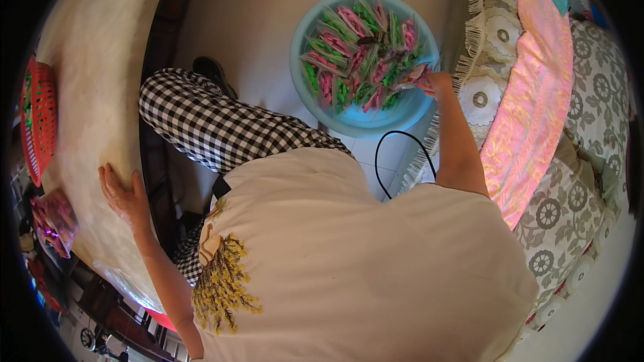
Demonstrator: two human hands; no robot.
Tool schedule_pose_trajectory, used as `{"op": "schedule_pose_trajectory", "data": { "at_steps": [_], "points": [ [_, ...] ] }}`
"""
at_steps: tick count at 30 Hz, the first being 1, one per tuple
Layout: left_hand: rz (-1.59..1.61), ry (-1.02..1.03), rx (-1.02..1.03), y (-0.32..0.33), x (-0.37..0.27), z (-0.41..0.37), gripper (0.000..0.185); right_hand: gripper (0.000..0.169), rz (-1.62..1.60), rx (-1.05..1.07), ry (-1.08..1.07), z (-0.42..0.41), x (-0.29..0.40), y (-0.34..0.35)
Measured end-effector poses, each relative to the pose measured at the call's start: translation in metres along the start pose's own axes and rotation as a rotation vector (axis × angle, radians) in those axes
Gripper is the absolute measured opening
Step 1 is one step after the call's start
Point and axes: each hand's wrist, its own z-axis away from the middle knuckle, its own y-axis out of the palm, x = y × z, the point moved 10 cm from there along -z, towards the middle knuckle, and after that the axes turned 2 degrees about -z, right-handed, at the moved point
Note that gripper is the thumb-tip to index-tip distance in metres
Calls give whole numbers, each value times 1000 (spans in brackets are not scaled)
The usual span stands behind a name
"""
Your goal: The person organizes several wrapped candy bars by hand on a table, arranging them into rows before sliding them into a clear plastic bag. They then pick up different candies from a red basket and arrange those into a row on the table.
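Observation:
My right hand (438,84) reaches over the right rim of a light-blue plastic basin (302,103). Its fingers grip a small clear plastic bag (413,76) with pinkish and brownish contents, low over the others. Several clear bags of pink and green pieces (352,55) fill the basin; what the pieces are I cannot tell. Off to the left, my left hand (123,198) lies palm down on a pale tabletop (95,110), thumb apart from the fingers and nothing held.
A red plastic basket (43,120) with green pieces and a clear bag of pink pieces (54,223) sit along the table's far side. A sofa with fringed cover (478,95), pink cloth (533,100) and patterned cushions (548,216) borders the right. A black cable (385,161) loops below the basin.

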Motion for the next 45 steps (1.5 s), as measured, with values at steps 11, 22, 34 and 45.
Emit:
{"op": "schedule_pose_trajectory", "data": {
  "at_steps": [11,22,34,45],
  "points": [
    [-19,27,1,7,1,-1,66,29,296,-377,-372,-122,-34,-5],
    [-16,-37,40,18,20,25,70,54,499,-270,-320,-69,-6,13],
    [290,-463,-3,-20,96,40,55,45,450,-316,-917,2,188,34],
    [167,-654,-71,-38,150,65,42,17,109,389,-1554,437,433,352]
  ]
}}
